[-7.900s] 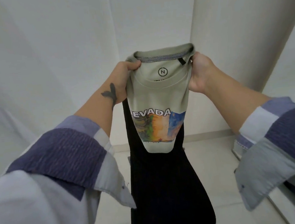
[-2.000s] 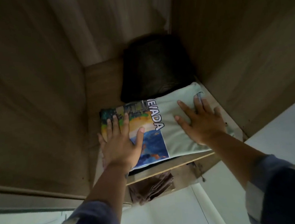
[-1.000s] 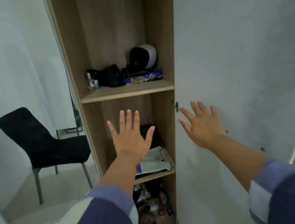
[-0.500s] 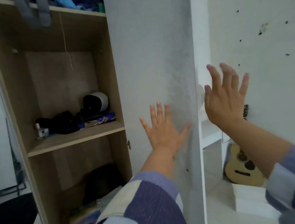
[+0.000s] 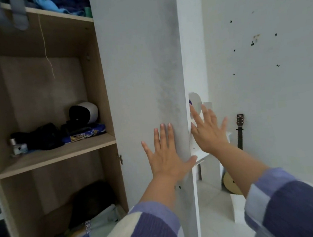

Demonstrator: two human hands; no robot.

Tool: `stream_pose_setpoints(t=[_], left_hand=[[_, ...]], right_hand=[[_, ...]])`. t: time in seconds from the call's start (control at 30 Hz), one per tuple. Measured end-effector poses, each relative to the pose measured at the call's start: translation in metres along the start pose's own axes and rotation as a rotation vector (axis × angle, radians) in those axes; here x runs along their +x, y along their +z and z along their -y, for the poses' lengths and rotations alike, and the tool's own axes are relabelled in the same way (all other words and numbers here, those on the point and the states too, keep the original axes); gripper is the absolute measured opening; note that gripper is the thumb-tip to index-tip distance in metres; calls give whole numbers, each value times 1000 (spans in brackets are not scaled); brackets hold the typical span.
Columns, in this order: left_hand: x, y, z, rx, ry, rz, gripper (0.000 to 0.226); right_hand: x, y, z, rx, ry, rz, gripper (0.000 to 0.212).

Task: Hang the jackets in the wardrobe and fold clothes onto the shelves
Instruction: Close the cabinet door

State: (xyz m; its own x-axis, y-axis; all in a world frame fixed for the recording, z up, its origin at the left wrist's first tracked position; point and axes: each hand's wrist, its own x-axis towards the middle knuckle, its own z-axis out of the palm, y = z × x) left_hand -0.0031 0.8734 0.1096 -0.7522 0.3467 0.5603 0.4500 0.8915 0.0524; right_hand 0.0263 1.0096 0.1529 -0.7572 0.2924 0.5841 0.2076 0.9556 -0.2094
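With your left hand [image 5: 167, 158] and right hand [image 5: 208, 130] spread empty, clear the wardrobe door [image 5: 141, 82] edge before turning right.

Only the white letters "EADA" can be read, on the folded T-shirt [image 5: 97, 225] on the low shelf.

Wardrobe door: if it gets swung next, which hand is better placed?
Probably the left hand: it lies open, seemingly flat on the wardrobe door near its free edge. The right hand, also open, is past that edge, apparently touching nothing.
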Motion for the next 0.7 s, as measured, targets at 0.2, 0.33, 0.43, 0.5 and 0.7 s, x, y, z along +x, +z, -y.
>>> stream_pose_setpoints(t=[0.2, 0.33, 0.43, 0.5, 0.7], left_hand=[[-39, -22, 34, 197, 18, -120, 106], [-73, -41, 77, 315, -12, -173, 100], [-96, -60, 118, 397, -49, -208, 98], [-110, -73, 148, 424, -90, -257, 100], [-139, -106, 238, 527, -112, -343, 99]], right_hand=[[-18, 5, 38, 158, -244, -27, 54], [-33, 11, 92, 309, -453, -88, 65], [-43, 22, 138, 393, -555, -124, 55], [-48, 31, 167, 440, -619, -121, 56], [-54, 57, 253, 421, -763, -72, 68]])
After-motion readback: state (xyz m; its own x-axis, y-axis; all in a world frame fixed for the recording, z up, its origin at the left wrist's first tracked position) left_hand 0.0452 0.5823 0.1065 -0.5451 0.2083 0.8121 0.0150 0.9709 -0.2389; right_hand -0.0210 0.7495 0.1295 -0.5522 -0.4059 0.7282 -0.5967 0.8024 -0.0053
